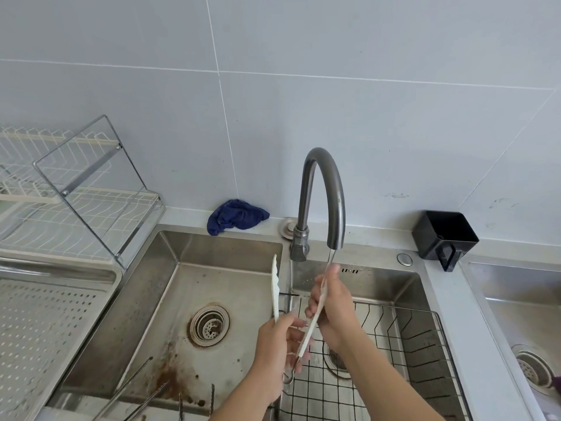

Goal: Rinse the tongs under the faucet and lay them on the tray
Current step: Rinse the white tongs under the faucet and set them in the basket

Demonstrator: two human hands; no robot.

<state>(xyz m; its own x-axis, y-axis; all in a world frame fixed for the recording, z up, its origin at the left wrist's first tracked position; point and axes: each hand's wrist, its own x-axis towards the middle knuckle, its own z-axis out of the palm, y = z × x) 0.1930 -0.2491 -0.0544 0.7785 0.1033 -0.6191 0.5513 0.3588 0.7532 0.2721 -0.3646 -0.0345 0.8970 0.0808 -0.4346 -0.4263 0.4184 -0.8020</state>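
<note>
One pair of tongs (310,331) at lower centre, over the divider between the left and middle basins. Spread in a V, hinge end low, two white arms pointing up. Gripped near the hinge by the left hand (277,344), fingers curled round the metal stems. Right arm of the V wrapped near its tip by the right hand (334,308), fingers closed round it. Left arm of the V free, standing just left of the faucet base.

One arched grey faucet (321,183) at centre, with one thin stream of water (331,259) falling from its spout onto the right hand and the enclosed tip.

One perforated metal tray (60,314) at lower left, well apart from the tongs.

Three steel basins (170,299) across the lower frame and three drains (209,326), one per basin, the middle one partly behind the right forearm. One black wire basket (409,344) in the middle basin. Several thin metal utensils (136,387) in the left basin at the bottom edge, count unclear.

One white wire dish rack (60,214) at upper left, behind the tray. One crumpled blue cloth (235,218) on the ledge left of the faucet. One black container (444,235) at the right on the ledge. Two round metal fittings (404,259) on the ledge, one on each side of the faucet.
</note>
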